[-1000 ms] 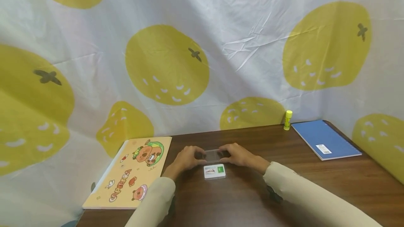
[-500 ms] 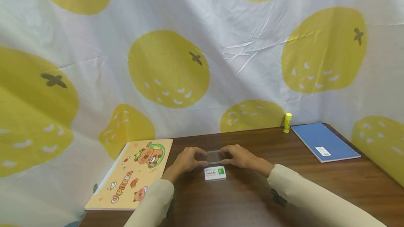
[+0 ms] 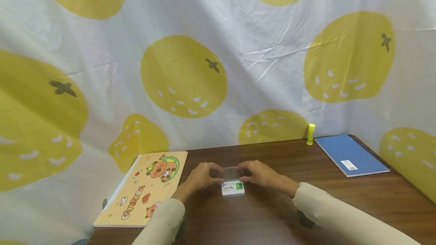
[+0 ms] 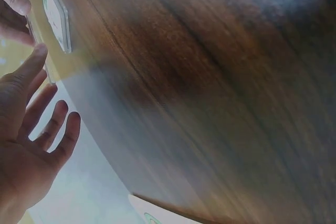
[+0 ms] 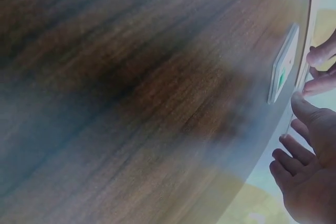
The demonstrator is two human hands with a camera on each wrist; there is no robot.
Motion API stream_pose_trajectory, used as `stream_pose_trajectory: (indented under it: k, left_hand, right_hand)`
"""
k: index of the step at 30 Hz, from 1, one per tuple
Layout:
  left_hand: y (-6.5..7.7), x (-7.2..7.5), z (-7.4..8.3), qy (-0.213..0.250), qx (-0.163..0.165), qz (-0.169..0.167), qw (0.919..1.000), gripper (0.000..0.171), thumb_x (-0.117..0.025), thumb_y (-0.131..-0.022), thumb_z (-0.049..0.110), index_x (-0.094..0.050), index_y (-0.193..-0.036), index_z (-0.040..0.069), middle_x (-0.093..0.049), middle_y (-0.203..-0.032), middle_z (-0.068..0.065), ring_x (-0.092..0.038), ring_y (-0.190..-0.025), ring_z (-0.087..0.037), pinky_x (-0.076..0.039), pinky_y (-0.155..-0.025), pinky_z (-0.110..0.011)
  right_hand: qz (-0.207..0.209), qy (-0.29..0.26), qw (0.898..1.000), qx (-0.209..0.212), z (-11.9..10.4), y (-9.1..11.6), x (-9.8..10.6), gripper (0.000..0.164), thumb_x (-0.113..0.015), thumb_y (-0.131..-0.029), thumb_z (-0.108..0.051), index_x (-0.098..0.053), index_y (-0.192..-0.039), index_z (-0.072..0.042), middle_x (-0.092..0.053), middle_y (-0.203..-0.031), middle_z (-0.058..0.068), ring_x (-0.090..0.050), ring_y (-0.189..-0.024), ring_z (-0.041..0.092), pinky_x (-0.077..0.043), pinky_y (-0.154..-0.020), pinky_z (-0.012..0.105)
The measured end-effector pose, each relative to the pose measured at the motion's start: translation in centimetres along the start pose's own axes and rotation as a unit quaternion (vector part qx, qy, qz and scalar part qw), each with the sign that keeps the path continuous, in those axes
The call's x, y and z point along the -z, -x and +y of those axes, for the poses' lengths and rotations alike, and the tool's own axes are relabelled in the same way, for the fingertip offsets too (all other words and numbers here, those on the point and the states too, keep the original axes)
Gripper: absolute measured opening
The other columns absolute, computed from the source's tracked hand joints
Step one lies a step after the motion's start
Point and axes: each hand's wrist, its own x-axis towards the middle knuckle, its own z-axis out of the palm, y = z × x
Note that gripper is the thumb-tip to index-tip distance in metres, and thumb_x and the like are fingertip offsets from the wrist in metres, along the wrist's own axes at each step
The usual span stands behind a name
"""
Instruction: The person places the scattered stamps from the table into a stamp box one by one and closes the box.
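Note:
A clear plastic cover (image 3: pixel 231 174) is held level by its two ends, one in each hand. My left hand (image 3: pixel 201 176) pinches its left end between thumb and index finger. In the left wrist view the other fingers of that left hand (image 4: pixel 31 135) spread loosely. Its right end is pinched by my right hand (image 3: pixel 260 173), palm turned inward. Just on the near side lies a small flat clear case (image 3: pixel 233 188) with a white card in it, printed red and green. The cover's near edge overlaps the case's far edge in the head view; the wrist views show them apart.
A tan capybara-print folder (image 3: pixel 141 188) lies at the left of the brown wooden table (image 3: pixel 238 222). At the back right stands a yellow glue stick (image 3: pixel 310 134), beside a blue spiral notebook (image 3: pixel 351 154). A fruit-print curtain (image 3: pixel 265 48) hangs behind the table.
Both hands have brought the clear cover nearer to the card case, narrowing the gap in the head view. The head view has shifted slightly. The case has stayed put.

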Motion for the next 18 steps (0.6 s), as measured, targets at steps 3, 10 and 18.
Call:
stream_pose_trajectory:
  k: [3,10,18]
  left_hand:
    - [0.2,0.0,0.0,0.004,-0.002,-0.001,1.0000,0.031,-0.086,-0.086,0.031,-0.079,-0.112,0.016,-0.075,-0.121,0.000,-0.067,-0.119,-0.024,-0.052,-0.100,-0.048]
    - [0.3,-0.2,0.1,0.007,-0.007,-0.011,0.9999,0.027,-0.086,-0.086,0.027,-0.079,-0.110,0.016,-0.076,-0.116,0.002,-0.067,-0.116,-0.022,-0.052,-0.101,-0.046]
    - [0.9,-0.2,0.5,0.002,-0.004,-0.012,0.9999,0.027,-0.086,-0.086,0.031,-0.079,-0.109,0.018,-0.075,-0.118,0.002,-0.067,-0.115,-0.023,-0.053,-0.099,-0.047]
  right_hand:
    - [0.004,0.004,1.000,0.006,-0.1,0.2,0.0,0.040,-0.080,-0.092,-0.016,-0.069,-0.126,0.003,-0.068,-0.130,0.022,-0.065,-0.120,0.039,-0.054,-0.099,0.050]
    - [0.008,0.010,1.000,0.015,-0.4,0.7,0.0,0.039,-0.080,-0.091,-0.017,-0.070,-0.124,0.002,-0.068,-0.129,0.023,-0.066,-0.120,0.040,-0.053,-0.100,0.052]
    - [0.002,0.004,1.000,0.006,-0.9,1.2,0.1,0.039,-0.080,-0.091,-0.019,-0.071,-0.124,0.001,-0.068,-0.130,0.022,-0.065,-0.121,0.042,-0.051,-0.101,0.055]
